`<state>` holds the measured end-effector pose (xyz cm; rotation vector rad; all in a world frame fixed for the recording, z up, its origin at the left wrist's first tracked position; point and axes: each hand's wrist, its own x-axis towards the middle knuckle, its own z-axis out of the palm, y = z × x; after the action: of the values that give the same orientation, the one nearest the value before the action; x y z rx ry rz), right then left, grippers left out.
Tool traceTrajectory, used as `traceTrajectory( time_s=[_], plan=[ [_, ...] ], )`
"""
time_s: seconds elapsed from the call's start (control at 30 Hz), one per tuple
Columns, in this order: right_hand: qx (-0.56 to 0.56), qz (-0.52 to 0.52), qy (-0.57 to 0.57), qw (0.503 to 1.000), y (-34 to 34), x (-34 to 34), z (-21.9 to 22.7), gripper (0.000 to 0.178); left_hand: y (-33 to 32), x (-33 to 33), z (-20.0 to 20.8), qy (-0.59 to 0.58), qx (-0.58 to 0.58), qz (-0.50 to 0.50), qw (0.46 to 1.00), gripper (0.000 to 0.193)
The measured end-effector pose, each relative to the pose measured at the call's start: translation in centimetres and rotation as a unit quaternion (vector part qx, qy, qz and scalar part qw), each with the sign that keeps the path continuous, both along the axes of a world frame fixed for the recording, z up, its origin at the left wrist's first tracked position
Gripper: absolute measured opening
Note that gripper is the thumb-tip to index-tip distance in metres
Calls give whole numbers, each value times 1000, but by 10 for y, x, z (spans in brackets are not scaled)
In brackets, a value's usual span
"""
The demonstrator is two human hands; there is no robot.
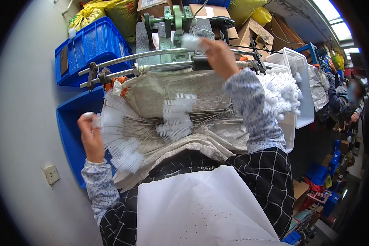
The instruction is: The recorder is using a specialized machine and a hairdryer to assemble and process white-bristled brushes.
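Observation:
My right hand (222, 57) is raised at the green machine (177, 24), fingers closed round a white bristle brush (190, 42) blurred by motion. My left hand (92, 139) is at the left, beside a fan of white tube brushes (112, 117) with thin wire stems. Its fingers are half curled, white-covered tips apart, with nothing visibly held. More such brushes (176, 117) lie in the middle on a dirty pale woven sack (160, 90) in front of me. Under my right forearm, their wire stems run together.
Metal rods (160, 66) cross in front of the machine. A blue bin (76, 119) stands below my left hand, and a blue crate (90, 49) behind it. White bins at right hold a heap of brushes (281, 92). A co-worker (340, 98) is at far right.

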<state>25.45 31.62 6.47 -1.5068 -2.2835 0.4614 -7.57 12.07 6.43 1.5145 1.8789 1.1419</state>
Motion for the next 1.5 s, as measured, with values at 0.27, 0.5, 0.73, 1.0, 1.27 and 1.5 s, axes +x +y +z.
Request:
traceTrajectory(
  time_s=[0.27,0.5,0.73,1.0,1.27,1.5],
  plan=[
    [134,-100,-145,975,62,22,-32,28,-52,-65,-61,-20,-189,50,981,13],
    [100,-81,-122,984,71,22,-38,28,-39,-47,-48,-59,-122,73,988,14],
    [65,-88,-151,982,81,21,-43,33,-31,-51,-56,-65,-79,119,988,15],
    [154,-51,-208,965,84,38,-47,40,-22,-54,-59,-78,-105,81,988,15],
    [62,-153,-61,984,72,50,-52,38,-20,-70,-33,-23,96,160,982,19],
    [94,-120,-26,988,59,4,-44,35,-36,-87,49,-40,251,234,938,31]
  ],
)
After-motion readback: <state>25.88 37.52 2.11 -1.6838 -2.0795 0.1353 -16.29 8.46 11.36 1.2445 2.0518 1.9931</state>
